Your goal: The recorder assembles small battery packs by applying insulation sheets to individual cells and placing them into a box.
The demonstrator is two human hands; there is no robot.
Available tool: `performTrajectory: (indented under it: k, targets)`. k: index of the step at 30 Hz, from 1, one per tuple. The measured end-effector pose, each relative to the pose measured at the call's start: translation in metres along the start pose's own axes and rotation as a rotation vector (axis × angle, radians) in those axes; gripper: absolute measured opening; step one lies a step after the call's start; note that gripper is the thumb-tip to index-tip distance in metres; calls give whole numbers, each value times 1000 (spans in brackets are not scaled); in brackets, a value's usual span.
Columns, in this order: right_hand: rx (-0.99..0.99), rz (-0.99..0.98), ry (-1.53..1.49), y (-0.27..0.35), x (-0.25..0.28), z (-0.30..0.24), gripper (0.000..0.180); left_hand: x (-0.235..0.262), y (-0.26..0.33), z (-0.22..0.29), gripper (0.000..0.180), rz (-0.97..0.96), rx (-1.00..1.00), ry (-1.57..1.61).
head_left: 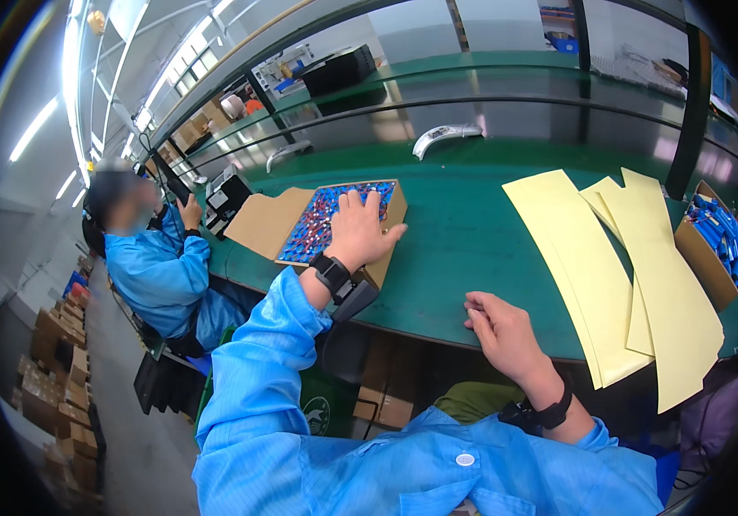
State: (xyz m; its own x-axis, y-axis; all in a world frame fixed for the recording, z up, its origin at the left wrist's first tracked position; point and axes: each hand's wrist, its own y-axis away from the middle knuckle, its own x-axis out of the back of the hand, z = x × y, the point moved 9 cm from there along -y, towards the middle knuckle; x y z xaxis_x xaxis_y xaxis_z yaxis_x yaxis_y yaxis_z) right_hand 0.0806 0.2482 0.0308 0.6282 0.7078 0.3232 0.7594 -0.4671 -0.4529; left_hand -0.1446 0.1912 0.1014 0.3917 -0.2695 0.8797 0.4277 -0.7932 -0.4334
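Observation:
My left hand reaches over an open cardboard box, its fingers spread and resting on or just above the contents. Packed tightly in the box are many small blue cylindrical pieces with red and whitish bits, perhaps batteries with wires. The hand covers part of them. Over the table's near edge, my right hand is loosely bent with nothing visible in it. To its right lie several long pale yellow sheets, overlapping at angles.
A second cardboard box full of blue cylinders stands at the far right of the green table. Two curved light-coloured handles sit toward the back. A co-worker in blue sits at the left, near a black device.

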Motion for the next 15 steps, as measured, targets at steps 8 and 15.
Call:
performTrajectory:
  k: [8, 15]
  targets:
    - [52, 27, -6, 3, 6, -3, 18, -17, -18, -25, 24, 52, -20, 190]
    - [95, 44, 28, 7, 9, -9, 16, -21, -21, -27, 19, 3, -121, 300]
